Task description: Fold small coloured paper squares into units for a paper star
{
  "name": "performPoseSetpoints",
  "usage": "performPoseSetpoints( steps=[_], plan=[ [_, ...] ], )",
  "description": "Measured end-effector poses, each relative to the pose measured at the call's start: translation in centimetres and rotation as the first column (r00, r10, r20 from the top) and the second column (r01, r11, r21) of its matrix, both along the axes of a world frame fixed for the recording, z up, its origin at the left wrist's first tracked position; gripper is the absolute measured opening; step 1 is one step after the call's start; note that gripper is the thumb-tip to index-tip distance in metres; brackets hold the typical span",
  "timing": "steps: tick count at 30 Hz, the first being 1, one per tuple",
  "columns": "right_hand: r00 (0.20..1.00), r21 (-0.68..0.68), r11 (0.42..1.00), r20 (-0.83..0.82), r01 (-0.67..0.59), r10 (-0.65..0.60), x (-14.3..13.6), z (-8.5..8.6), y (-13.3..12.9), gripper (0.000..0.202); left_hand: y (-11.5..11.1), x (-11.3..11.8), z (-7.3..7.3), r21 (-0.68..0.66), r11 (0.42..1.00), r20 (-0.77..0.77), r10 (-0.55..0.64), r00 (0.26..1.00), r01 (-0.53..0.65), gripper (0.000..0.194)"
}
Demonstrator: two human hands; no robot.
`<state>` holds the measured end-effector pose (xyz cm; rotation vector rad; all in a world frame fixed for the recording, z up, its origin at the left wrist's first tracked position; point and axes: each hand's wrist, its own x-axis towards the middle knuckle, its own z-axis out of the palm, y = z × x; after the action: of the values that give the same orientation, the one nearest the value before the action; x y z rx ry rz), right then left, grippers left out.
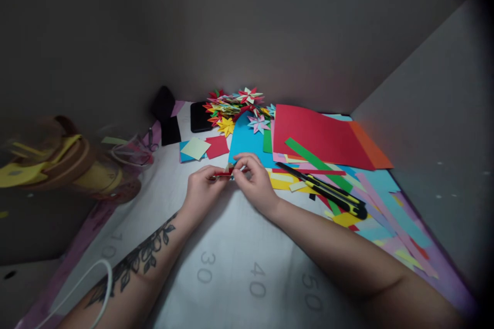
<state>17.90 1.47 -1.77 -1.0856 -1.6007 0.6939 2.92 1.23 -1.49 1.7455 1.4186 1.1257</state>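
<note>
Fingers of my left hand (203,185) and right hand (254,184), left of the cutter (328,190), both pinch one small red paper (227,171) there. This looks like folding: I should steady the left grip, match edges, then crease firmly.

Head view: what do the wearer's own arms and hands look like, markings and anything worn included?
The left hand and right hand are gloveless, with no sleeves in view. A dark, leafy tattoo runs along the left forearm; the right forearm shows no marking. A thin white cable loops across the left forearm in the picture.
</note>
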Motion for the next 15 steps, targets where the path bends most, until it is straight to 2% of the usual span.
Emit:
performPoseSetpoints(
  steps=[7,15],
  plan=[
    [0.993,0.126,0.992,0.116,-0.005,-0.01,0.54,-0.19,0.37,0.008,0.33,0.31,0.22,-0.266,0.964,0.167,0.072,0.983,-0.026,0.018],
    [0.98,0.273,0.962,0.19,0.01,-0.064,0.84,-0.73,0.21,0.007,0.49,0.05,-0.34,-0.345,0.938,0.268,0.087,0.959,0.011,0.023]
  ],
)
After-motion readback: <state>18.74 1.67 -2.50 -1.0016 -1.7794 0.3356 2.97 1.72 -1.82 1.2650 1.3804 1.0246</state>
